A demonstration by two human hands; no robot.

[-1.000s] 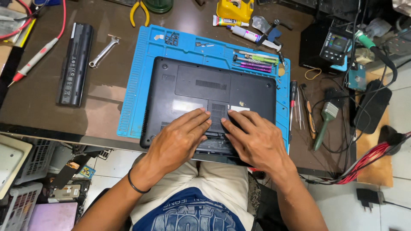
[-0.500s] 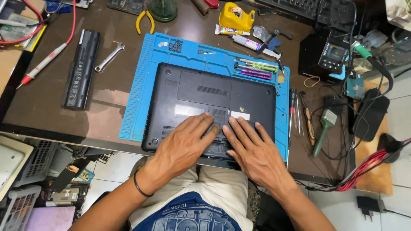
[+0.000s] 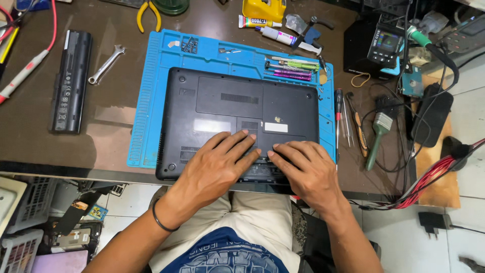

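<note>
Head view, the only one supplied: a black laptop lies bottom-up on a blue work mat, centre of the frame, its long axis running left to right across the counter and its near long edge facing the seated person. Both hands rest flat on that near edge, at lower centre of the frame, over the recessed strip along the base. The left hand lies palm down with fingers spread and pointing toward the upper right; the right hand lies palm down with fingers pointing toward the upper left. The fingertips of the two nearly meet at the middle of the edge; neither hand is closed around anything, both being pressed open against the shell. The laptop thus lies directly ahead of and beneath both hands, neither being noticeably nearer. A long black battery pack lies well apart at the left of the frame, long axis running top to bottom, with a small wrench just beside it. Screwdrivers sit on the mat's upper right margin, clear of the hands.
</note>
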